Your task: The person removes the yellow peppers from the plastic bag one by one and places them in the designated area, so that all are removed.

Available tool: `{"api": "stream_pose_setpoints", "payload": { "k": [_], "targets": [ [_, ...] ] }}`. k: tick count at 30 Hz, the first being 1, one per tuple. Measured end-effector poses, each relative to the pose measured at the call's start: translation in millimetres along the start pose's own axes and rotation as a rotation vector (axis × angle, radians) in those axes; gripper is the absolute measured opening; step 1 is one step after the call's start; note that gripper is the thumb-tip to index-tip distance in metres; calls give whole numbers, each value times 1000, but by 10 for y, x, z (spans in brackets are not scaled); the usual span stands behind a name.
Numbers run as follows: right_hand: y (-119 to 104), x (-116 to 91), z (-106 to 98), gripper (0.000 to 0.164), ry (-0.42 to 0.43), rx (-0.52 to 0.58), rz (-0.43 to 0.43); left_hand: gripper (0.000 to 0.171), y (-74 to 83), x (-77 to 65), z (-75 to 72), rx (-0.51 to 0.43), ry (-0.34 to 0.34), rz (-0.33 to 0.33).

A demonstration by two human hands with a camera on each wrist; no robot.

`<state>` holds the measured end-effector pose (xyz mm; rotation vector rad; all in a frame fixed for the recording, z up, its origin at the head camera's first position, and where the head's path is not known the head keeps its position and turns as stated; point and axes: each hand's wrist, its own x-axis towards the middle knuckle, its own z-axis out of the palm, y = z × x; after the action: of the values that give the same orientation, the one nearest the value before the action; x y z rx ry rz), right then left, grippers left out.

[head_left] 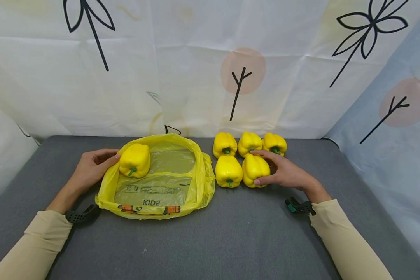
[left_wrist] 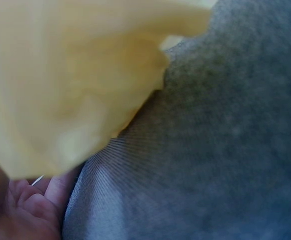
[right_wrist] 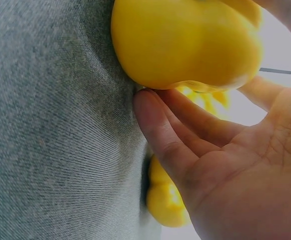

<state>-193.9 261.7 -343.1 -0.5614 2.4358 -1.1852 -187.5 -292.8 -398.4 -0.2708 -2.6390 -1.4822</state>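
Note:
A yellow plastic bag (head_left: pixel 203 190) lies with its mouth spread wide on the table, a yellow bell pepper (head_left: pixel 135 159) inside at its left. My left hand (head_left: pixel 95 167) holds the bag's left rim; in the left wrist view the bag's plastic (left_wrist: pixel 70 90) covers part of that hand (left_wrist: pixel 33 212). On the right, my right hand (head_left: pixel 283 170) grips the front right bell pepper (head_left: pixel 255 170), thumb at the near side and fingers at the far side. The right wrist view shows this pepper (right_wrist: pixel 185 42) from close by, against the fingers (right_wrist: pixel 168 142).
Another bell pepper (head_left: pixel 229 171) sits just left of the gripped one. Behind stand a left pepper (head_left: pixel 224 144), a middle pepper (head_left: pixel 249 142) and a right pepper (head_left: pixel 275 143). A patterned cloth (head_left: pixel 196 77) hangs along the back of the grey table (head_left: pixel 213 241).

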Motion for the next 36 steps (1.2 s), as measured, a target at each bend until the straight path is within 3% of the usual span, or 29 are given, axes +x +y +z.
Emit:
{"api": "stream_pose_setpoints", "payload": {
  "k": [36],
  "targets": [
    [-146,-155,-210,84,39,-94,-72,50,6,1,-1,6,1,3]
  ]
}}
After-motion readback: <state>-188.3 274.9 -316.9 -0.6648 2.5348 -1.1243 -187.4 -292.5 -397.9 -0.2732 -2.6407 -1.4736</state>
